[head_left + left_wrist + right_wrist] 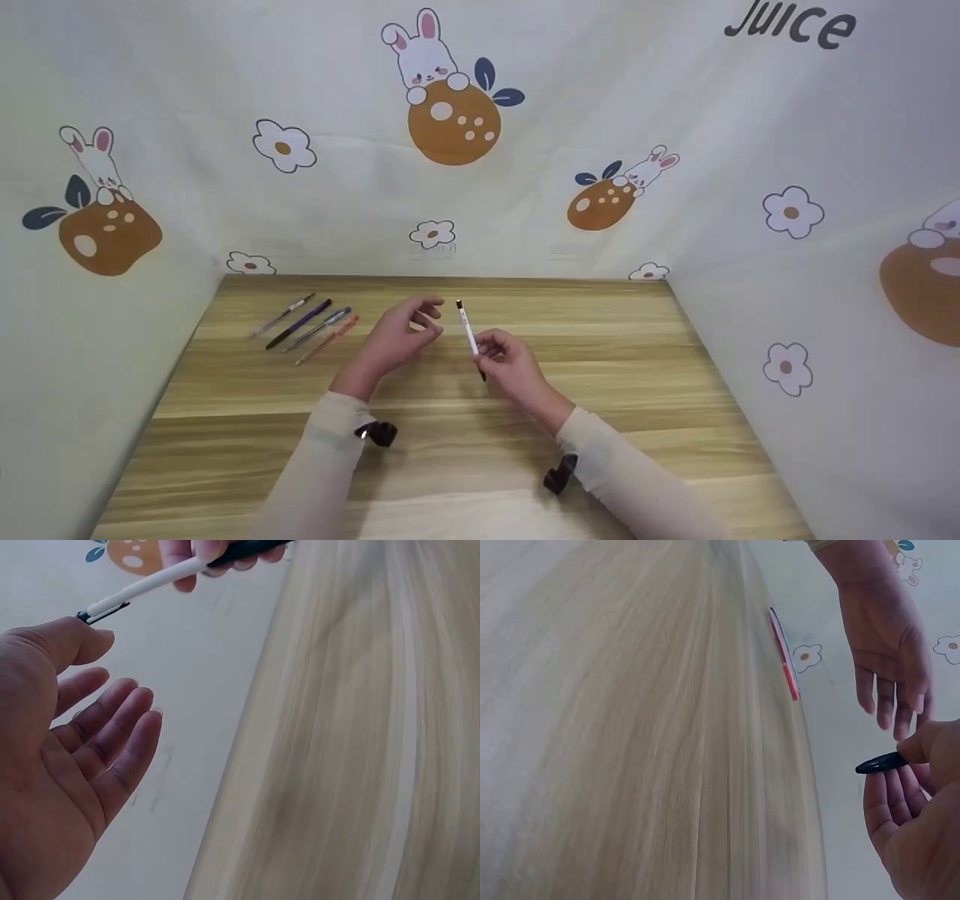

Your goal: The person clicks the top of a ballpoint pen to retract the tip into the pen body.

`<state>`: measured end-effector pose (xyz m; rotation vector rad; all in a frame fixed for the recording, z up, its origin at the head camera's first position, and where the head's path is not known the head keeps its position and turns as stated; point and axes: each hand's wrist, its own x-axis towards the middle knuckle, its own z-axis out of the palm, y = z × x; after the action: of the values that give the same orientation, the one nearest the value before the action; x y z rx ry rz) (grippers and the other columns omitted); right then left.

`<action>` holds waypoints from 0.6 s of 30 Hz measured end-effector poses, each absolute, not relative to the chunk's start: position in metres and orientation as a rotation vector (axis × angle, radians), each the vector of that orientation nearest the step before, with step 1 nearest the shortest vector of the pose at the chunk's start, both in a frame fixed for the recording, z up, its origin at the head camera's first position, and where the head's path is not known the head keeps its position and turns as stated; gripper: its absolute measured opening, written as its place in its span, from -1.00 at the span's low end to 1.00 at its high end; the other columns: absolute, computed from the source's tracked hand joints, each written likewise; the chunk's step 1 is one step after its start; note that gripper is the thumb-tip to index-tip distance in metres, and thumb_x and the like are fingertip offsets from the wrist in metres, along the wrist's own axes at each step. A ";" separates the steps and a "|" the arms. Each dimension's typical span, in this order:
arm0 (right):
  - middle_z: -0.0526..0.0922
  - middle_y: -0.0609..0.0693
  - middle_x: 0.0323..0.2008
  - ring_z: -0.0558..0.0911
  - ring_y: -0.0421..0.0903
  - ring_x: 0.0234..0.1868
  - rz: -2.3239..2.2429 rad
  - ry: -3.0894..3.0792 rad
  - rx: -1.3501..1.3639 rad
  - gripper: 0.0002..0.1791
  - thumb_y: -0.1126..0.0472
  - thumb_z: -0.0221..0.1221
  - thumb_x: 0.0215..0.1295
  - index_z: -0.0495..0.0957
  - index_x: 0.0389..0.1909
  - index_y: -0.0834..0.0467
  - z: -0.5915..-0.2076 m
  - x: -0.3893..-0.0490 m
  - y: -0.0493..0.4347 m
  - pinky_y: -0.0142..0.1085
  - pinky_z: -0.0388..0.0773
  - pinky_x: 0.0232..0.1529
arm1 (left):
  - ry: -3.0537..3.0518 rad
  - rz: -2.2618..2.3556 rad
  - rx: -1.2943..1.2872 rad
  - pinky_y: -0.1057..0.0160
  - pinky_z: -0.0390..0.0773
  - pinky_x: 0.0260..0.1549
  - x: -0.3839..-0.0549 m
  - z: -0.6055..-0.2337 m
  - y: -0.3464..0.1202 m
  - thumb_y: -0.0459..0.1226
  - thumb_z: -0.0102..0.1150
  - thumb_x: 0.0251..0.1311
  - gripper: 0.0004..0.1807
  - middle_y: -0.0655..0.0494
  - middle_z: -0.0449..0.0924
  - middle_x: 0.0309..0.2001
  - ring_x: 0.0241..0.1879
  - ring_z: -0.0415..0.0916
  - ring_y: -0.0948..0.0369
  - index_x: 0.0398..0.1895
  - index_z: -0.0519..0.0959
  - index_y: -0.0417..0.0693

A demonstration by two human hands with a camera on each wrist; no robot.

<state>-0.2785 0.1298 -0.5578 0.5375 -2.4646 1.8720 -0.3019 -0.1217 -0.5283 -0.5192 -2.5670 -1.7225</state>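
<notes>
My right hand [516, 367] pinches a white pen [466, 327] with a black tip between thumb and fingers, above the table. The pen leans, its clip end up and away from me. In the left wrist view, the white barrel [161, 579] with its dark clip slants toward the left thumb. My left hand [403, 334] is held up beside it with fingers loosely spread and nothing in its grasp. In the right wrist view, the pen's dark pointed end [881, 763] sticks out of the right hand's [922, 817] pinch.
Several pens lie side by side at the table's back left, among them a purple pen [298, 324] and an orange pen [328, 340]. The wood-grain table [465, 465] meets a printed cloth [337, 210] at the back and both sides.
</notes>
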 end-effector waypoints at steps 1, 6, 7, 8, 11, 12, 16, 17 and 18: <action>0.74 0.14 -0.19 0.63 -0.13 -0.17 1.871 -2.472 0.532 -0.76 0.50 0.36 0.35 0.72 0.02 0.38 -0.558 -0.279 0.130 -0.41 0.62 -0.16 | -2.573 -1.714 -0.506 0.01 0.74 0.06 -0.302 -0.529 -0.126 -0.38 0.38 0.44 -0.49 -0.12 0.67 0.14 0.08 0.70 0.00 0.43 0.58 -0.16; 0.75 0.14 -0.20 0.64 -0.13 -0.18 1.840 -2.490 0.541 -0.74 0.49 0.35 0.37 0.77 0.04 0.33 -0.555 -0.281 0.131 -0.41 0.62 -0.19 | -2.612 -1.685 -0.439 -0.03 0.71 0.12 -0.299 -0.530 -0.149 -0.35 0.38 0.46 -0.45 -0.16 0.65 0.19 0.14 0.68 -0.03 0.47 0.55 -0.17; 0.76 0.14 -0.21 0.64 -0.13 -0.19 1.826 -2.491 0.552 -0.73 0.50 0.35 0.36 0.78 0.04 0.32 -0.555 -0.282 0.131 -0.41 0.62 -0.19 | -2.619 -1.677 -0.427 -0.03 0.71 0.13 -0.299 -0.531 -0.154 -0.35 0.38 0.46 -0.45 -0.15 0.64 0.19 0.15 0.67 -0.03 0.48 0.54 -0.16; 0.76 0.13 -0.22 0.65 -0.13 -0.19 1.807 -2.494 0.566 -0.72 0.50 0.35 0.36 0.79 0.05 0.32 -0.554 -0.283 0.132 -0.41 0.62 -0.19 | -2.623 -1.675 -0.414 -0.04 0.70 0.13 -0.299 -0.531 -0.158 -0.35 0.38 0.46 -0.44 -0.15 0.64 0.20 0.16 0.67 -0.03 0.48 0.54 -0.17; 0.76 0.08 -0.23 0.64 -0.15 -0.20 1.753 -2.515 0.596 -0.68 0.51 0.36 0.33 0.81 0.07 0.29 -0.554 -0.287 0.132 -0.39 0.62 -0.17 | -2.628 -1.668 -0.388 -0.06 0.69 0.14 -0.297 -0.532 -0.171 -0.35 0.35 0.48 -0.44 -0.20 0.63 0.22 0.18 0.66 -0.06 0.50 0.52 -0.18; 0.76 0.05 -0.24 0.64 -0.15 -0.20 1.733 -2.527 0.599 -0.67 0.50 0.36 0.33 0.82 0.08 0.27 -0.555 -0.289 0.132 -0.39 0.63 -0.16 | -2.628 -1.667 -0.381 -0.05 0.69 0.15 -0.297 -0.532 -0.175 -0.36 0.34 0.48 -0.44 -0.21 0.62 0.23 0.19 0.65 -0.07 0.51 0.51 -0.19; 0.73 -0.07 -0.26 0.64 -0.16 -0.19 1.664 -2.569 0.613 -0.63 0.51 0.36 0.33 0.84 0.11 0.21 -0.557 -0.297 0.132 -0.36 0.65 -0.11 | -2.631 -1.666 -0.341 -0.01 0.69 0.12 -0.294 -0.534 -0.190 -0.34 0.33 0.50 -0.43 -0.21 0.60 0.25 0.21 0.63 -0.09 0.53 0.49 -0.18; 0.72 -0.11 -0.27 0.64 -0.16 -0.18 1.649 -2.578 0.616 -0.63 0.51 0.36 0.34 0.84 0.11 0.19 -0.557 -0.300 0.132 -0.36 0.65 -0.10 | -2.635 -1.664 -0.330 0.00 0.70 0.11 -0.293 -0.534 -0.193 -0.34 0.32 0.51 -0.43 -0.20 0.60 0.25 0.21 0.63 -0.09 0.54 0.49 -0.17; 0.71 -0.13 -0.27 0.64 -0.16 -0.18 1.643 -2.587 0.616 -0.63 0.50 0.36 0.35 0.84 0.11 0.18 -0.557 -0.302 0.131 -0.36 0.65 -0.10 | -2.637 -1.664 -0.318 0.01 0.70 0.10 -0.292 -0.534 -0.196 -0.33 0.33 0.51 -0.42 -0.18 0.60 0.25 0.21 0.63 -0.08 0.54 0.49 -0.16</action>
<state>-0.3016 0.1311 -0.5574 0.6164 -2.5865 1.6426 -0.2916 -0.1964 -0.5345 -0.3181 -2.6369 -1.6636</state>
